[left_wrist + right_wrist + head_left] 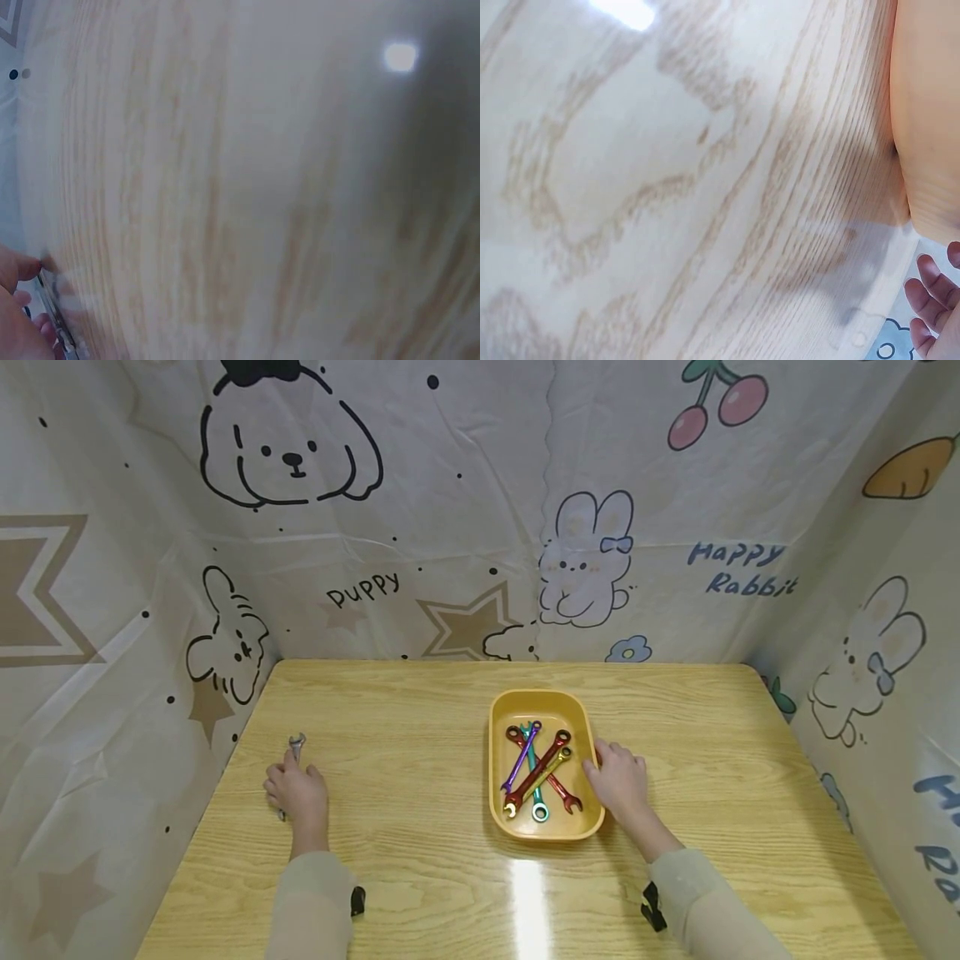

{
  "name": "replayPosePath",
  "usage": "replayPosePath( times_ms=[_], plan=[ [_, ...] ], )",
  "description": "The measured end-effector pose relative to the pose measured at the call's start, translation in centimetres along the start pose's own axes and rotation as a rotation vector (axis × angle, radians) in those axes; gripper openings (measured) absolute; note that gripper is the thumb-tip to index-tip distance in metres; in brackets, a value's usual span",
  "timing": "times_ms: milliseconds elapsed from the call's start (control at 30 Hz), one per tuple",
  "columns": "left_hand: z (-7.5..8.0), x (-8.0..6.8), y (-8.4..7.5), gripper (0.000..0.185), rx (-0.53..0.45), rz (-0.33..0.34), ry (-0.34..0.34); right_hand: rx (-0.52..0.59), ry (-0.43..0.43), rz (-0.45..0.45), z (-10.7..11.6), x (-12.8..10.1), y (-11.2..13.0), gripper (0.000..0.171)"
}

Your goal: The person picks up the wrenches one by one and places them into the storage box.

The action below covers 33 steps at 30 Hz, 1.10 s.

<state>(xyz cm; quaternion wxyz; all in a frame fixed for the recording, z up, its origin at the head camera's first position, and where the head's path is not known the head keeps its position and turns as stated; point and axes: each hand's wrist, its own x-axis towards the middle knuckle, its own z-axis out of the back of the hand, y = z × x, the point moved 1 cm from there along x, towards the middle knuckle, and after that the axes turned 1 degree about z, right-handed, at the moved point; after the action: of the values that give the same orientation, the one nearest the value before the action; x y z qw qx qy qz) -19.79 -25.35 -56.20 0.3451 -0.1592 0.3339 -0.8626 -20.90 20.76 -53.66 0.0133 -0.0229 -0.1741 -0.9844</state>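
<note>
A silver wrench (296, 750) lies on the wooden table (420, 760) at the left, and my left hand (297, 788) grips its shaft, with the open-jaw end sticking out beyond the fingers. The left wrist view shows the wrench (54, 311) pinched at the frame's lower left corner. My right hand (619, 775) rests against the right rim of a yellow tray (498, 752), fingers relaxed on its edge. Inside the tray lie several coloured wrenches (540, 768), red, purple, green and gold, crossed over each other. In the right wrist view the tray wall (926, 112) and the fingertips (928, 300) show.
Printed cloth walls with cartoon dogs and rabbits (585, 560) close in the table on the back, left and right. Bare wood lies between the two hands and along the front edge, with a light glare (528, 893) near the front.
</note>
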Motion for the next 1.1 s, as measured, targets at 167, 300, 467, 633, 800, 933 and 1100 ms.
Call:
replayPosePath(
  times_ms=[167,300,467,633,800,933,1100],
  plan=[
    [-0.1,0.3,0.0,0.042,-0.002,0.022,-0.002,-0.002,0.006,-0.005,0.0,0.0,0.0,0.044],
    [-0.2,0.6,0.0,0.040,0.004,0.038,0.001,-0.003,0.005,-0.004,0.0,0.1,-0.1,0.044],
    [-0.2,0.7,0.0,0.037,0.003,0.063,-0.003,0.002,0.005,-0.005,0.0,0.1,0.0,0.043],
    [-0.2,1.0,0.2,0.034,0.018,0.083,-0.004,0.004,0.007,-0.010,0.1,0.0,0.0,0.044],
    [-0.2,1.3,0.4,0.031,0.038,0.080,-0.006,0.010,0.005,-0.011,0.0,0.0,0.0,0.045],
    [-0.1,1.4,0.4,0.031,0.056,0.071,-0.001,0.009,0.006,-0.012,0.0,0.0,0.0,0.045],
    [0.0,1.4,0.4,0.033,0.076,0.069,0.020,0.008,0.004,-0.011,0.0,0.0,0.0,0.044]
  ],
)
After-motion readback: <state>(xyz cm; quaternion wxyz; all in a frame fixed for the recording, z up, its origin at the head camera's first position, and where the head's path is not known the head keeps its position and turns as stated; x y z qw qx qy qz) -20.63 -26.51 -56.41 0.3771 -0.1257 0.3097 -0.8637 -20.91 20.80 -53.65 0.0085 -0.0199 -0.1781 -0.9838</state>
